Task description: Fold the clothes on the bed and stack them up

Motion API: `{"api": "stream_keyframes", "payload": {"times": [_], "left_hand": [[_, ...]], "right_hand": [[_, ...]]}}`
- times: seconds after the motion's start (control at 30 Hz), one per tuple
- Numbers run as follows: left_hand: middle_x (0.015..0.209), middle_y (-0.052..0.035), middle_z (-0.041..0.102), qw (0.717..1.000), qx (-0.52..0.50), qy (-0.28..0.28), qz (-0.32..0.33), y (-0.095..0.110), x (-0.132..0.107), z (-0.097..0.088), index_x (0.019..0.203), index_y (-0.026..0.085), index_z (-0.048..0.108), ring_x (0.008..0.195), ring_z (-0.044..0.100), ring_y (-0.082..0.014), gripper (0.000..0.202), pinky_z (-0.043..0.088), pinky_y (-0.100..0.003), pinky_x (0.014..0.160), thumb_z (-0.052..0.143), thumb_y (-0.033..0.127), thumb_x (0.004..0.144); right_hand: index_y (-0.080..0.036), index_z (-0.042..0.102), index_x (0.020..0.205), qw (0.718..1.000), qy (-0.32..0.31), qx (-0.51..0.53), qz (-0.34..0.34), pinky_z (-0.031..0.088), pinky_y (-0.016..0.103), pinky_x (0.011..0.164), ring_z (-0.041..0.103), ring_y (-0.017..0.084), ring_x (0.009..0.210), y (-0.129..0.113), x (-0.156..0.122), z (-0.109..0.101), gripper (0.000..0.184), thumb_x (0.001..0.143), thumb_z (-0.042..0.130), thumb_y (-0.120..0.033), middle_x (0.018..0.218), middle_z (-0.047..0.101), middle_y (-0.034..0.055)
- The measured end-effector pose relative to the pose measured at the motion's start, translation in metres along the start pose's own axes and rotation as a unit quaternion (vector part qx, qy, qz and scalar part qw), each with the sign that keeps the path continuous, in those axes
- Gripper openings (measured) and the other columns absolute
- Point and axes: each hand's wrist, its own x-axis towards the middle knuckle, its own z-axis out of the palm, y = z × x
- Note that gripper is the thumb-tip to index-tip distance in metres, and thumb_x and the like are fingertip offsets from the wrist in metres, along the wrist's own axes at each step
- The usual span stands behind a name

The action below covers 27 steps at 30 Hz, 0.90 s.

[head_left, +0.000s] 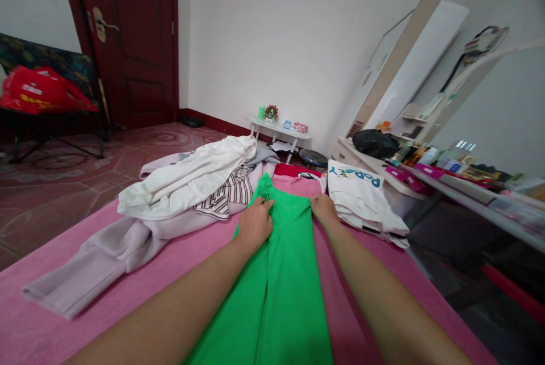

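Observation:
Green trousers (293, 274) lie lengthwise on the pink bed cover (166, 297), waistband at the far end and legs running toward me. My left hand (256, 220) is closed on the left side of the waistband, near a drawstring. At the waistband's right corner, my right hand (323, 209) pinches the fabric. Left of the trousers is a loose heap: a white garment (187, 180), a striped one (225, 192) and a pale lilac one (106, 251) with a sleeve stretched toward me. To the right rests a folded white shirt (361, 194) with blue lettering.
Red and pink clothing (298, 180) lies beyond the waistband. A dressing table (464, 180) crowded with bottles borders the bed on the right. Against the back wall stands a low white table (279, 128) with a small plant. A chair with a red bag (42, 91) is by the door.

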Motion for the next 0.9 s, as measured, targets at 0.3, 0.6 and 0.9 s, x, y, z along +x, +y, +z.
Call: {"api": "stream_keyframes", "payload": {"times": [0.3,0.6,0.9], "left_hand": [[0.137,-0.008,0.049,0.999,-0.007,0.03,-0.02,-0.002,0.002,0.0,0.131,0.02,0.05,0.106,0.06,-0.0228,0.053,0.05,-0.032,0.088,0.045,0.008,0.08],[0.14,-0.012,0.042,0.998,-0.002,0.044,-0.033,-0.007,-0.003,0.001,0.132,0.02,0.047,0.109,0.058,-0.0249,0.055,0.05,-0.032,0.086,0.046,0.005,0.078],[0.136,-0.0136,0.043,0.992,-0.116,0.039,0.006,-0.028,-0.023,-0.013,0.135,0.016,0.042,0.123,0.046,-0.0209,0.066,0.039,-0.037,0.105,0.049,-0.001,0.072]], "right_hand": [[-0.013,0.053,0.128,0.995,-0.001,-0.079,-0.06,0.041,0.034,0.092,0.054,0.025,0.112,-0.021,-0.013,0.022,0.044,0.094,0.035,-0.034,0.123,0.06,0.0148],[-0.023,0.028,0.147,0.974,-0.106,-0.106,-0.17,0.02,0.042,0.11,0.023,0.025,0.139,-0.01,-0.058,0.022,0.058,0.096,0.023,-0.052,0.154,0.025,0.0064],[-0.026,0.02,0.148,0.954,-0.158,-0.098,-0.235,0.016,0.049,0.113,0.013,0.025,0.143,0.014,-0.142,-0.016,0.061,0.095,0.023,-0.056,0.156,0.015,0.0064]]}}
